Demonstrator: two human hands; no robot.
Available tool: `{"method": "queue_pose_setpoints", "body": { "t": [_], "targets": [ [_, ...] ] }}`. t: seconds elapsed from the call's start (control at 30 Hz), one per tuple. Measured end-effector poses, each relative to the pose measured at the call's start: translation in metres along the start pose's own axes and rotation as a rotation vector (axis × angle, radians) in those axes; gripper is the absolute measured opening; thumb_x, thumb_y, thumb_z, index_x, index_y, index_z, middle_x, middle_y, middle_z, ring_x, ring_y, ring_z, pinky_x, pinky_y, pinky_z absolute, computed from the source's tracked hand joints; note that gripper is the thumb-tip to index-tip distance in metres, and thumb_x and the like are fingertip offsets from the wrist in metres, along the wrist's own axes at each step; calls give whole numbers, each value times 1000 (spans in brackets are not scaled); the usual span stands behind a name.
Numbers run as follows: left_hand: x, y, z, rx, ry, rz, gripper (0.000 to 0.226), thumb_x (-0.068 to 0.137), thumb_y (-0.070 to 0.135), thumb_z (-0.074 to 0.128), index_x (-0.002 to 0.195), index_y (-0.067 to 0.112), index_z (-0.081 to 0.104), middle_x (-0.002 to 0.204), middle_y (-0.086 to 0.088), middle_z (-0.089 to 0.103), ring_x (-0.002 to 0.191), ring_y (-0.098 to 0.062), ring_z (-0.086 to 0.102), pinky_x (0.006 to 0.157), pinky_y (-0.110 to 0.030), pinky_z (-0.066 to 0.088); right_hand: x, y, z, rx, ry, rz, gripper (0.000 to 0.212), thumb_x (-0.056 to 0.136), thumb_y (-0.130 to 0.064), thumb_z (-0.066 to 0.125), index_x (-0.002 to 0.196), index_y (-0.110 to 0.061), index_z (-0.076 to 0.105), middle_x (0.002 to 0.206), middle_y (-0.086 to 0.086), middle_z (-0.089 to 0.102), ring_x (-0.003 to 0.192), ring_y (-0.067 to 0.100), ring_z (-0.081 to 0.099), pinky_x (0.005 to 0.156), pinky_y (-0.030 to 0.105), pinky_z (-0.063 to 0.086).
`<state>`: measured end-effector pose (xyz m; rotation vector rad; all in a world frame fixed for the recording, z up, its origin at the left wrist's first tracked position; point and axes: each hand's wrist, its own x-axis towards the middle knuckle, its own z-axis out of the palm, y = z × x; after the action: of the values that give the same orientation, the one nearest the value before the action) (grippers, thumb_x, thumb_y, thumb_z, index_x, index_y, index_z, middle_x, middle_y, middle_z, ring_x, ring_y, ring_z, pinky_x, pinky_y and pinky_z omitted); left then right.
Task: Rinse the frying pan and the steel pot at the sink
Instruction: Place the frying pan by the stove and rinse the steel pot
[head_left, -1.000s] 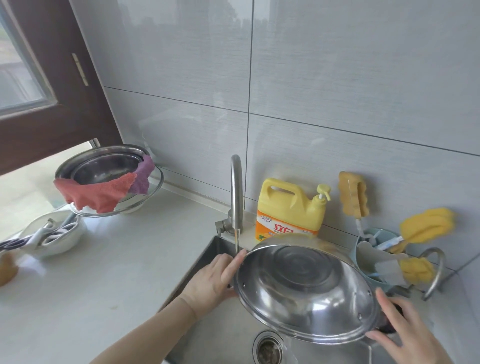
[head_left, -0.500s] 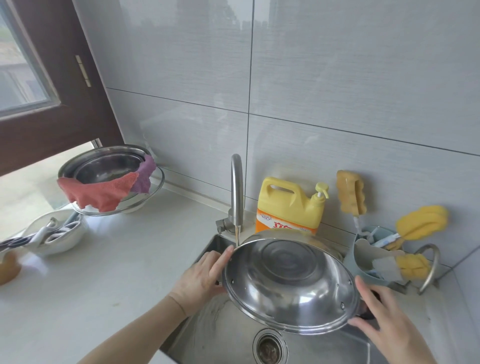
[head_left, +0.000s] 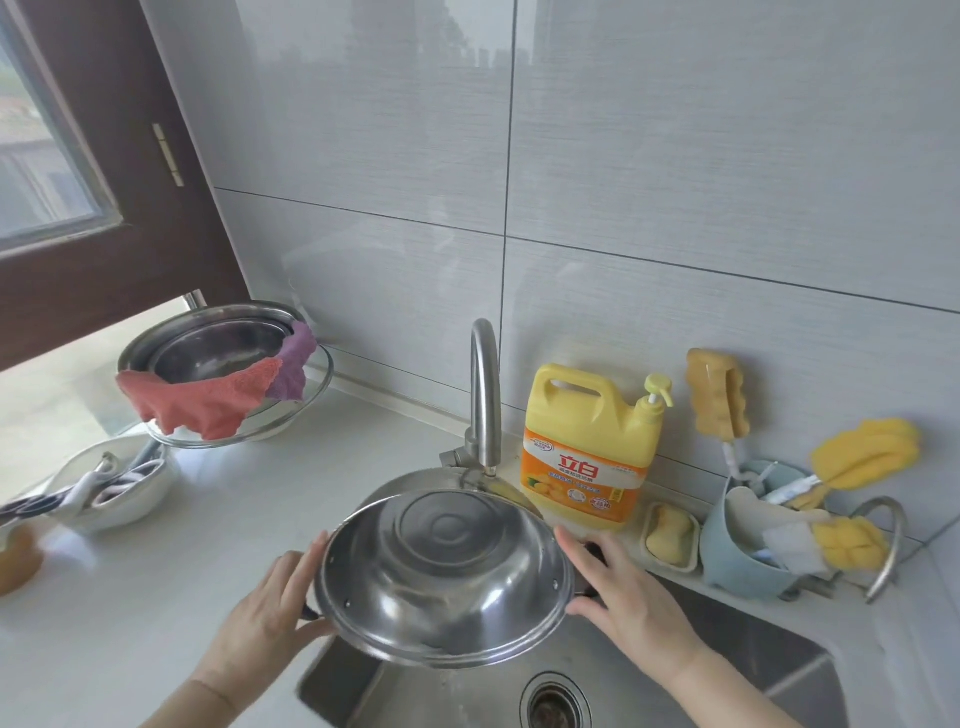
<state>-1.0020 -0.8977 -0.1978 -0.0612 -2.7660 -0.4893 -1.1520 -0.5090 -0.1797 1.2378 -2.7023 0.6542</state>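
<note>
Two hands (head_left: 270, 618) flanking steel pot (head_left: 441, 577)

We see a home kitchen: steel sink (head_left: 769, 654) with faucet (head_left: 485, 395), tiled wall (head_left: 675, 208), dish soap jug (head_left: 589, 447), sponges (head_left: 862, 454), bowls on white counter (head_left: 156, 597).

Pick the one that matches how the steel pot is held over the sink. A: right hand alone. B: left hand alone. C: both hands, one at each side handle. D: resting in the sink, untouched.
C: the left hand and right hand grip opposite sides of the steel pot, tilted above the sink.
</note>
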Motion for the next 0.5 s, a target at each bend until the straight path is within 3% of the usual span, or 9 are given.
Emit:
{"method": "queue_pose_setpoints", "body": {
  "t": [0.27,0.37,0.47,0.5],
  "targets": [
    [4,-9,-5,31,9,-33,89,88,71,37,157,22,10,100,5,46,60,7,57,46,-19,48,14,-3,1,-23,-8,-24,122,65,-26,89,155,-37,8,112,-6,46,78,6,61,57,20,52],
    [16,1,10,61,1,6,89,88,68,41,157,21,10,103,2,49,64,0,61,50,-23,52,0,11,-7,-36,17,-15,124,62,-26,91,155,-35,10,114,-7,44,84,8,63,63,21,55],
    [33,20,27,77,19,74,87,91,67,37,157,19,7,101,2,46,68,-8,58,52,-24,52,-21,26,-19,-70,6,47,130,55,-28,95,155,-34,12,111,-5,49,77,4,61,57,16,48],
    [39,27,32,80,19,95,92,88,64,45,157,19,4,101,3,44,71,-9,55,52,-24,51,-29,31,-23,-72,-7,79,133,51,-28,96,155,-35,13,110,-5,48,76,5,58,55,15,47]
  ]
}}
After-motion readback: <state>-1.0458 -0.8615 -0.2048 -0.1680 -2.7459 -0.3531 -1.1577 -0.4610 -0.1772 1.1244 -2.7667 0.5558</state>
